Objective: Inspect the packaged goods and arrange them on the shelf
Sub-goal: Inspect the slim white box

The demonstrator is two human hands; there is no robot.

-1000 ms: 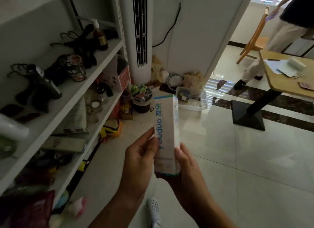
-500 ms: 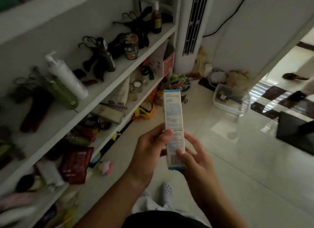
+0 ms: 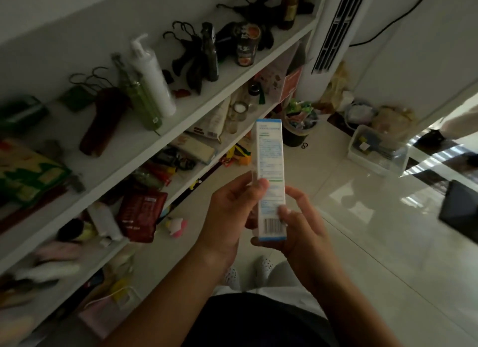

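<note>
A tall white carton with blue ends (image 3: pixel 269 150) stands upright in front of me, its printed back and barcode facing the camera. My left hand (image 3: pixel 230 212) grips its left side, thumb across the front. My right hand (image 3: pixel 301 225) holds the lower right side, thumb near the barcode. The white shelf unit (image 3: pixel 181 121) runs along my left, crowded with goods: a white pump bottle (image 3: pixel 152 77), a green bottle (image 3: pixel 141 101), a dark can (image 3: pixel 247 45) and a red packet (image 3: pixel 141 214) on the lower board.
A tall white fan tower (image 3: pixel 333 31) stands past the shelf's end. On the tiled floor lie a black bin of wrappers (image 3: pixel 300 129), a clear plastic tub (image 3: pixel 379 150) and a small pink toy (image 3: pixel 177 225). A dark table base (image 3: pixel 460 209) sits at the right.
The carton was turned from its branded front to its printed back with the barcode. My view swung left and down toward the shelf, and both hands shifted their hold lower on the box.
</note>
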